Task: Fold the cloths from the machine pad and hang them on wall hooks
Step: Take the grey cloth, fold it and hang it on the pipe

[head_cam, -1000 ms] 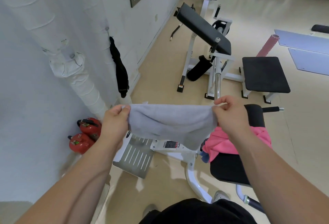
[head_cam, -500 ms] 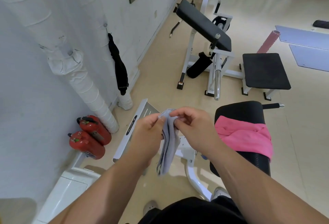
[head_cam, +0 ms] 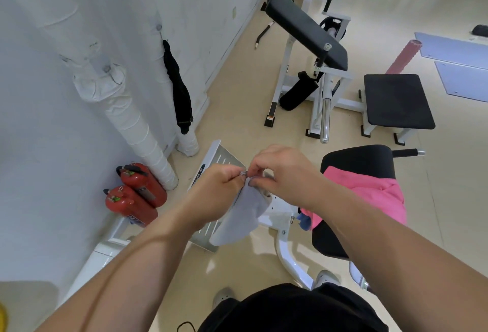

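Centrally, the grey cloth (head_cam: pixel 243 215) is pinched at its gathered top edge by both hands. The left hand (head_cam: pixel 219 189) and right hand (head_cam: pixel 285 173) are held close together with thumbs and curled fingertips closed on that edge, so the folded cloth is left hanging below the grip, in the air and clear of the pad (head_cam: pixel 369 157). A pink cloth (head_cam: pixel 369 194) is draped across the pad's near edge, just right of the right wrist, and a black cloth (head_cam: pixel 178 86) is seen hanging on the wall below a hook (head_cam: pixel 158 27).
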The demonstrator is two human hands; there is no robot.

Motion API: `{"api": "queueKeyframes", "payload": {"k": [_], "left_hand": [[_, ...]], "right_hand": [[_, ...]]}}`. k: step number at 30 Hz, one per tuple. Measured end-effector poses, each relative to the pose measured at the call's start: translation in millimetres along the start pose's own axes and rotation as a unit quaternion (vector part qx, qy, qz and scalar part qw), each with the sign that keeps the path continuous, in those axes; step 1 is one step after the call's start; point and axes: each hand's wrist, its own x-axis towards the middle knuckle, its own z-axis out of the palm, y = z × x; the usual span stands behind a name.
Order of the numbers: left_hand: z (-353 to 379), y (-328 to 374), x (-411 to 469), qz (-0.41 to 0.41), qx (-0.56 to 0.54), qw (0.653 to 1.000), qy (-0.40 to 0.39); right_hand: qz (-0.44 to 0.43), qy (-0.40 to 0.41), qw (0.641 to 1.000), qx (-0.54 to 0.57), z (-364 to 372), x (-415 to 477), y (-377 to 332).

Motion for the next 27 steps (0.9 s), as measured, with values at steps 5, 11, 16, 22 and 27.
{"api": "queueKeyframes", "payload": {"k": [5, 11, 16, 22, 27], "left_hand": [[-11, 5, -2, -0.013, -0.052, 0.997, -0.06], [-3, 0, -3, 0.028, -0.118, 0.992, -0.026], [-12, -2, 2, 0.019, -0.13, 0.991, 0.021], [-29, 0, 8, 0.02, -0.094, 0.991, 0.089], [-47, -2, 14, 0.027, -0.064, 0.992, 0.108]], "right_hand": [[-0.002, 0.028, 0.999, 0.02, -1, 2, -2], [0.041, 0.061, 0.995, 0.07, -1, 1, -4], [0.112, 0.004, 0.991, 0.071, 1, -16, 13], [0.137, -0.105, 0.984, -0.038, -6, -20, 32], [0.1, -0.06, 0.992, 0.04, -40, -5, 22]]}}
